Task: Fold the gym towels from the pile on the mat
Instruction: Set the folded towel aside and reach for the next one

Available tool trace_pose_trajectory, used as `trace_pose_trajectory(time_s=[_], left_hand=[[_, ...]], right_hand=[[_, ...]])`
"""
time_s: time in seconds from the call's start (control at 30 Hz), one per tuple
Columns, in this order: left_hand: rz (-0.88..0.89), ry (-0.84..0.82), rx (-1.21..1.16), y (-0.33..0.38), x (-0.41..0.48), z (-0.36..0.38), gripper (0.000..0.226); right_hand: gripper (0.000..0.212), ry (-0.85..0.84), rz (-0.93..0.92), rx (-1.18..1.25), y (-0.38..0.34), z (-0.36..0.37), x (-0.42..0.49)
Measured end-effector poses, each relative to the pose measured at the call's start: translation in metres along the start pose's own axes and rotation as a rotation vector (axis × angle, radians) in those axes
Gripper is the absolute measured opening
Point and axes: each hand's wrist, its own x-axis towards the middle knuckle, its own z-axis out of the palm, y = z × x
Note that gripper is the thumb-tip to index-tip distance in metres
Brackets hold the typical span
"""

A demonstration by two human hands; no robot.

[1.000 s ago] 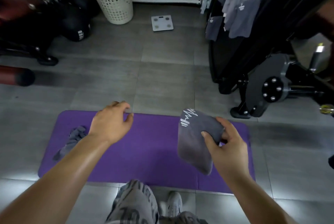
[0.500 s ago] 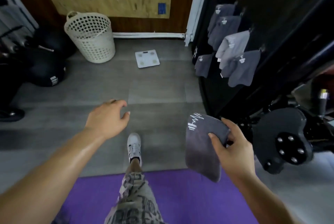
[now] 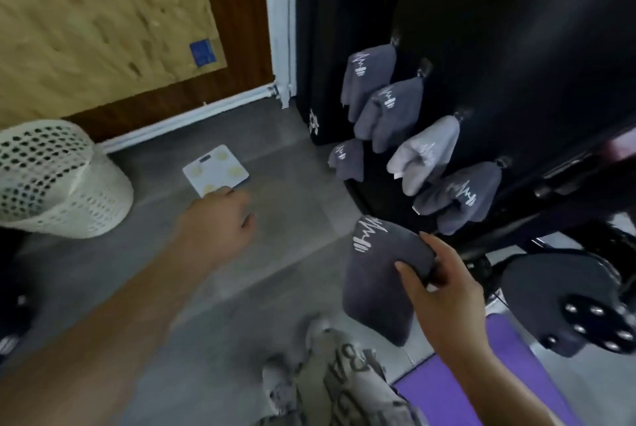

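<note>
Dark grey folded cloth towel (image 3: pixel 375 295): held in the air just beyond the purple foam mat (image 3: pixel 444 405)
Right hand (image 3: pixel 444 295): pinching the towel's side
Left hand (image 3: pixel 216 222): loosely curled, empty, farther from the mat

Slack left hand (image 3: pixel 220 219), curled right hand (image 3: pixel 444 291).

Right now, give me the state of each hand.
Left hand: open, loosely curled, holding nothing.
Right hand: holding the towel.
</note>
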Motion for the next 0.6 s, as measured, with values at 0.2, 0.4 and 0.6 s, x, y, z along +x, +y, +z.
trace_pose_trajectory(time_s=[0.2, 0.4, 0.6], left_hand=[[0.264, -0.001, 0.066, 0.04, 0.143, -0.04, 0.039], [0.398, -0.031, 0.117, 0.079, 0.261, -0.071, 0.038], [0.54, -0.026, 0.136, 0.114, 0.341, -0.093, 0.034]], right_hand=[[0.05, 0.172, 0.063, 0.018, -0.036, 0.005, 0.07], [0.059, 0.219, 0.096, -0.013, -0.074, 0.012, 0.149], [0.046, 0.281, 0.058, -0.153, -0.118, 0.01, 0.203]])
